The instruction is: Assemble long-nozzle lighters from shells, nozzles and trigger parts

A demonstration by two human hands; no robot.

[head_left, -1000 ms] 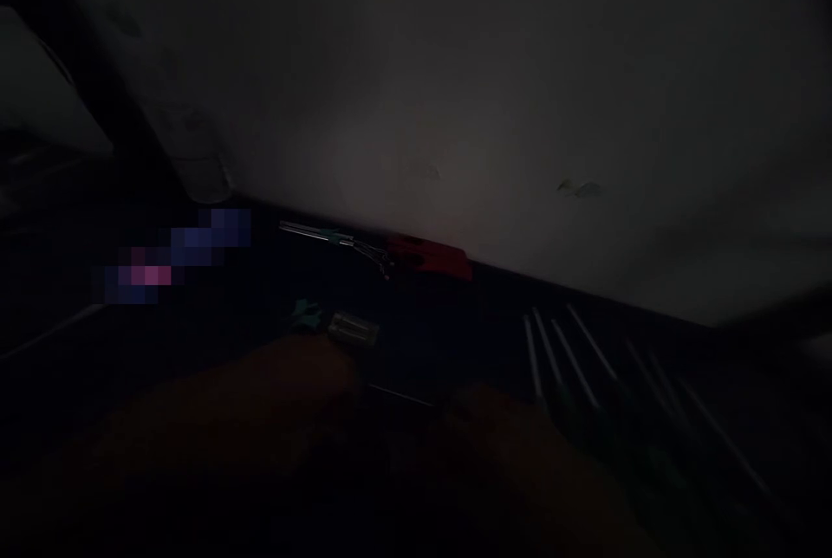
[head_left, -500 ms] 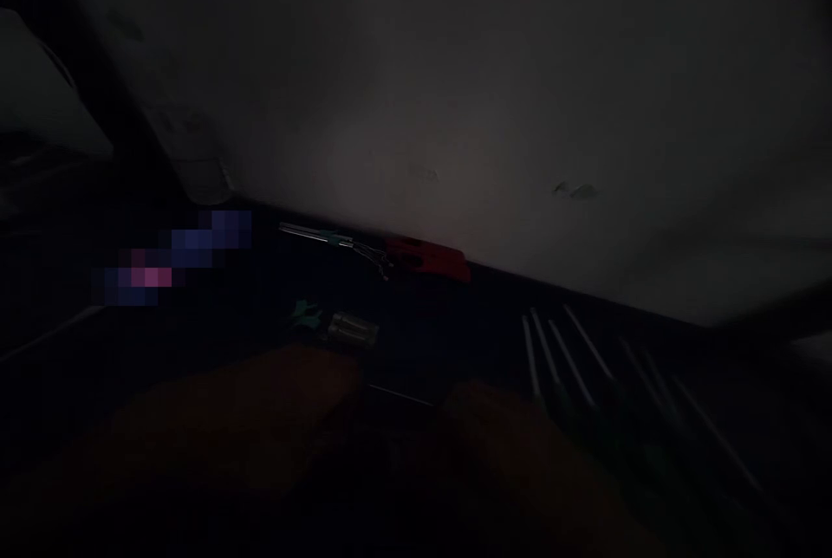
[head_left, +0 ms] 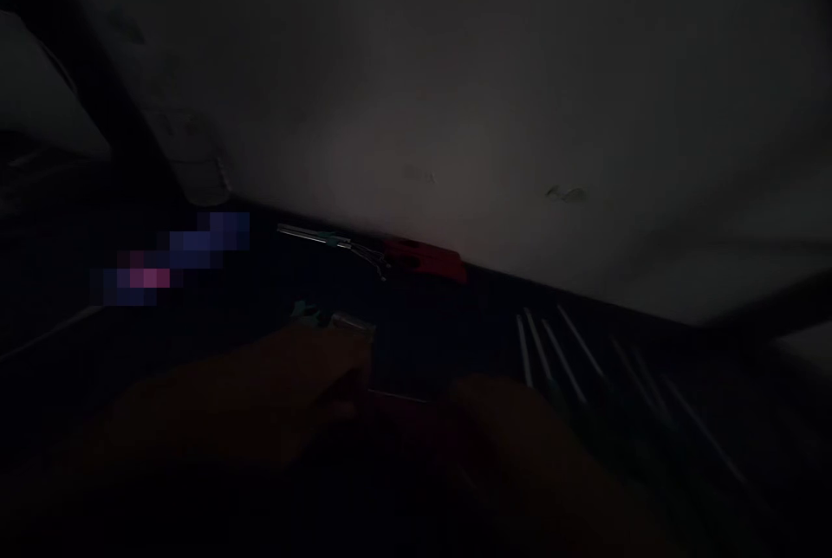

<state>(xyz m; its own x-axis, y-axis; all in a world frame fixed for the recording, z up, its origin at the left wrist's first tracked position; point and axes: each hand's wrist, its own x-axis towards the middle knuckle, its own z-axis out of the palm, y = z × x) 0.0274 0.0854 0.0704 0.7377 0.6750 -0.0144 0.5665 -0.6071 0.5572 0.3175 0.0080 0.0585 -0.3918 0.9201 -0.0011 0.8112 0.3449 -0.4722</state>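
Observation:
The scene is very dark, and both hands show only as dim shapes. My left hand (head_left: 279, 393) is low at left centre, its fingers curled. Across from it at right centre is my right hand (head_left: 513, 428), also curled, with the fingertips lost in shadow. Between them spans a dark reddish thing (head_left: 422, 424) with a thin bright edge along its top. Both hands seem to grip it, but its kind cannot be made out. Just beyond my left fingers lie a small pale shiny block (head_left: 353, 323) and some teal pieces (head_left: 304, 309), partly covered by that hand.
On the dark blue surface lie thin metal rods (head_left: 305, 234) with a teal band and wires, beside a red object (head_left: 429, 262). Several slim metal shafts (head_left: 564, 359) with dark greenish ends are at right. A pale wall (head_left: 455, 90) rises behind. A pixelated patch covers something at left.
My left hand has moved slightly up and right, covering more of the pale block and teal pieces. The reddish thing between the hands shows more now.

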